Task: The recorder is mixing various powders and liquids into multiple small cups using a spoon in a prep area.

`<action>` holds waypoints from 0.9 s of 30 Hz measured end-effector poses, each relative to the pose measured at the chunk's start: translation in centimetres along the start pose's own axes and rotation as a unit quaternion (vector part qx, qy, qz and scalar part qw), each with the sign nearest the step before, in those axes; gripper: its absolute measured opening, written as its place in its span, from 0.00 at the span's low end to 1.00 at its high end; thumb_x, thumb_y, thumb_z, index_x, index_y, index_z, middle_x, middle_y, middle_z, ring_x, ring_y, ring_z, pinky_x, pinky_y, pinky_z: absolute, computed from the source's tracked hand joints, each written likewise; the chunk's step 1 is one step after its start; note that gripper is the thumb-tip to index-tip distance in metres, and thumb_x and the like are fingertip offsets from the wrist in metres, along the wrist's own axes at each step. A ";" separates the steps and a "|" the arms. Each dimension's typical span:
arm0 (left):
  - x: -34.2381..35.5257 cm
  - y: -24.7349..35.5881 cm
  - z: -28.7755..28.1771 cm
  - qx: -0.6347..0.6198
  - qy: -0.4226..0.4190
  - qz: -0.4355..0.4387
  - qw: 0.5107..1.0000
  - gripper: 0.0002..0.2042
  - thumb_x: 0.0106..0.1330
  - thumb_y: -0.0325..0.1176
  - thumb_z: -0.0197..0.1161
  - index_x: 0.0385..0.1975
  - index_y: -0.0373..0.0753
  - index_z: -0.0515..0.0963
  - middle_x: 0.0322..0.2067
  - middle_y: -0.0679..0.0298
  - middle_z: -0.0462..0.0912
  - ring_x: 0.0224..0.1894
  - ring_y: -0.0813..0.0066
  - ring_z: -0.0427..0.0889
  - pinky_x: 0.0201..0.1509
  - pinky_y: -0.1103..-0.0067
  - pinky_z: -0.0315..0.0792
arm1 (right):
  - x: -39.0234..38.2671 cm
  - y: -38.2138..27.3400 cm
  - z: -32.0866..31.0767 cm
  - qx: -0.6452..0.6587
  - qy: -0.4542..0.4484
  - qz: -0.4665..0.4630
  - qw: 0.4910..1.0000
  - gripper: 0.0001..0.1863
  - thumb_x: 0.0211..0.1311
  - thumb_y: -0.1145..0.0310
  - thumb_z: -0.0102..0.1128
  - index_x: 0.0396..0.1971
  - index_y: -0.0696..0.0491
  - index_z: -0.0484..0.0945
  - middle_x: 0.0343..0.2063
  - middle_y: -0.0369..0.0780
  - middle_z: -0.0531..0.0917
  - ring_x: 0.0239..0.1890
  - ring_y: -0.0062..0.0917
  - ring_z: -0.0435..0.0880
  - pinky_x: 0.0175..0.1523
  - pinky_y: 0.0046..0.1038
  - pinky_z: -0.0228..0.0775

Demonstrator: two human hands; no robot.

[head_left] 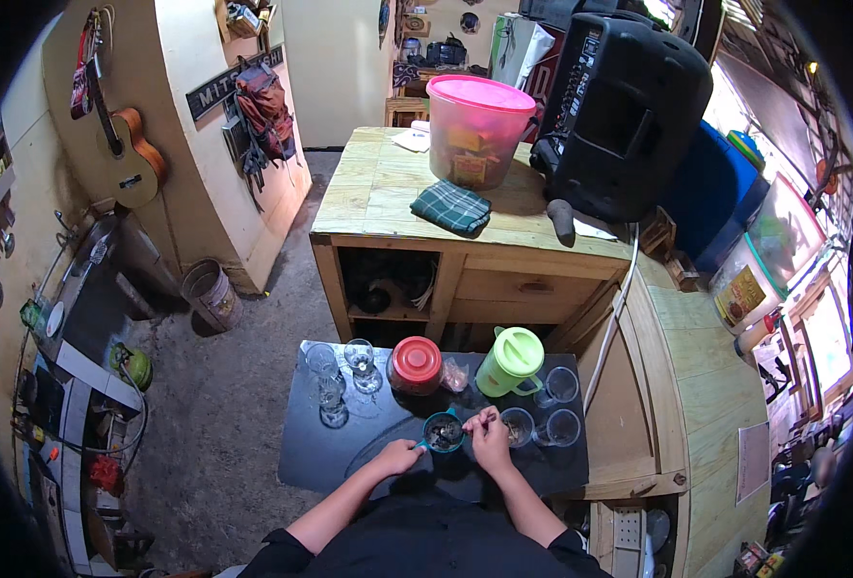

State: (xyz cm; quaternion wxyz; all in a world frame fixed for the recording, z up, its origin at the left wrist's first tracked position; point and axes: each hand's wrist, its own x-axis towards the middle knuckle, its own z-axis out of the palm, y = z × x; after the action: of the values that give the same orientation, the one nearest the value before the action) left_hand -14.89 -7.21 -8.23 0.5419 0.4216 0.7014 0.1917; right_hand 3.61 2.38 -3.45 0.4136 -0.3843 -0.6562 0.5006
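My left hand (399,457) is closed round the handle of a small teal strainer (443,414), which has dark, wet-looking bits in it. Just right of its rim, the fingers of my right hand (487,439) are pinched together; what they hold, if anything, is too small to make out. Close beside that hand stands a clear cup (517,427) with some brownish stuff inside. Beyond the strainer are a red-lidded jar (416,360) and a small plastic bag (455,375) of pinkish contents. A pale green lidded pitcher (512,362) stands to their right.
Several clear glasses (332,390) stand on the left of the dark tabletop (306,453); more clear cups (562,427) are at its right. A wooden counter (378,207) behind bears a pink-lidded tub (481,135), a folded checked cloth (451,206) and a black speaker (629,116).
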 end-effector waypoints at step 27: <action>-0.9 1.7 -0.4 0.032 0.001 -0.032 0.999 0.20 0.64 0.49 0.49 0.32 0.36 0.78 0.28 0.49 0.80 0.35 0.53 0.80 0.42 0.66 0.70 | 0.3 -0.3 1.9 -0.105 0.021 0.010 0.994 0.04 0.59 0.82 0.42 0.28 0.58 0.61 0.17 0.40 0.71 0.22 0.25 0.78 0.31 0.25 0.71</action>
State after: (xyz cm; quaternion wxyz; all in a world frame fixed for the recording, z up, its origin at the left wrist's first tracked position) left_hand -14.59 -6.86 -6.32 0.5336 0.4158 0.7205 0.1524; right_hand 1.68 1.95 -3.43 0.3798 -0.4430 -0.6920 0.4250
